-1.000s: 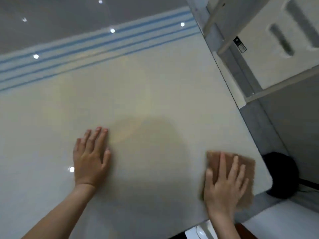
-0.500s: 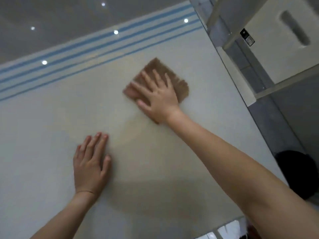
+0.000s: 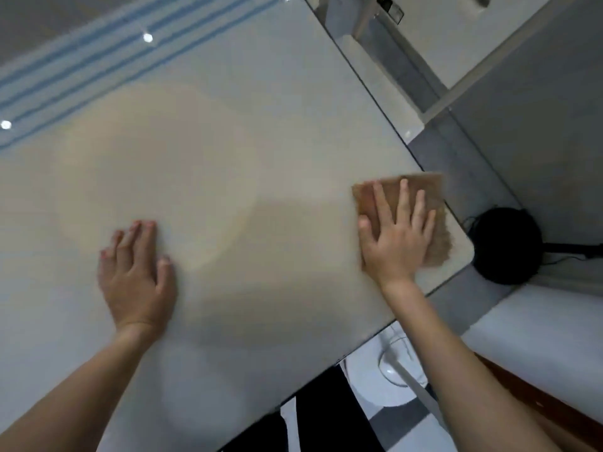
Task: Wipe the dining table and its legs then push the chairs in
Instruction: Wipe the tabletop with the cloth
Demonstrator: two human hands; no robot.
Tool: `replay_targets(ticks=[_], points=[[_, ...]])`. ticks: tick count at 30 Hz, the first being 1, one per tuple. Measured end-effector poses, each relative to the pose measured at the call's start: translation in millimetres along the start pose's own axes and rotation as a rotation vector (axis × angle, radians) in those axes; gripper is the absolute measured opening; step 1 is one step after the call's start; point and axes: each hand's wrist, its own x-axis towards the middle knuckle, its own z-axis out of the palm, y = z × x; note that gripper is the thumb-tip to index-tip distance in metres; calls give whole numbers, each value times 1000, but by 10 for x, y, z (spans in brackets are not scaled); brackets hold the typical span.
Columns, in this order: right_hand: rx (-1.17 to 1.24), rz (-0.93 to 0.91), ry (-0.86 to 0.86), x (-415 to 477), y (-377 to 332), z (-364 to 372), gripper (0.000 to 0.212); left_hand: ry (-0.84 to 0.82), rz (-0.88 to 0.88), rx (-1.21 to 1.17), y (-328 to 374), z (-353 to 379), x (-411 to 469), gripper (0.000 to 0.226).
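Near edge: the dining table (image 3: 228, 151), pale and glossy, runs right up to the person's body; both forearms reach out over it.
Left hand (image 3: 137, 275): palm down on bare tabletop, fingers straight and close together, holding nothing. Judged a brace, taking body weight while the other arm reaches.
Right hand (image 3: 396, 239): flat, fingers spread and straight, pressing down on the cloth, not curled round it. The spread likely keeps the fabric from bunching as it slides.
Cloth (image 3: 427, 190): brown, laid flat under the right hand, just inside the table's rounded right corner, its far edge near the table's right rim. Placement suggests the corner is the patch being wiped.
Task stage: tabletop wiping in hand; legs and chairs judged not yet begun. No chair can be told for certain.
Black round object (image 3: 509, 246): on the floor past the corner, cable attached; apart from the table.
Blue stripes (image 3: 81, 60): band across the far tabletop, well away from both hands.
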Motion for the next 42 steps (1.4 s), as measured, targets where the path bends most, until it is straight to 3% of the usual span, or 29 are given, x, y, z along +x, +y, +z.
replay_targets(ticks=[5, 11, 14, 18, 20, 23, 26, 29, 33, 42], points=[[49, -140, -72, -929, -523, 96, 62, 31, 27, -21, -3, -4, -12, 59], [124, -154, -103, -962, -482, -117, 57, -6, 50, -1, -15, -29, -28, 61], [119, 27, -58, -896, -274, -261, 63, -35, 57, -3, -8, -75, -44, 62], [83, 218, -182, -939, -273, -393, 74, -137, 60, -23, -8, -190, -12, 63], [232, 296, -198, -969, -333, -484, 71, -185, 65, -47, 7, -288, 6, 63], [567, 533, -273, -916, -337, -609, 50, -256, 37, -128, 74, -448, -110, 54], [888, 624, -381, -881, -331, -742, 41, -330, -16, -202, 144, -614, -420, 50], [1031, 438, -404, -889, -438, -1008, 31, -302, -112, -293, 194, -835, -790, 38], [1052, 140, -513, -910, -677, -1342, 19, -69, -255, -415, 161, -1153, -1397, 27], [926, -362, -892, -1366, -1285, -1419, 12, 336, -925, -764, -118, -1135, -3337, 20]])
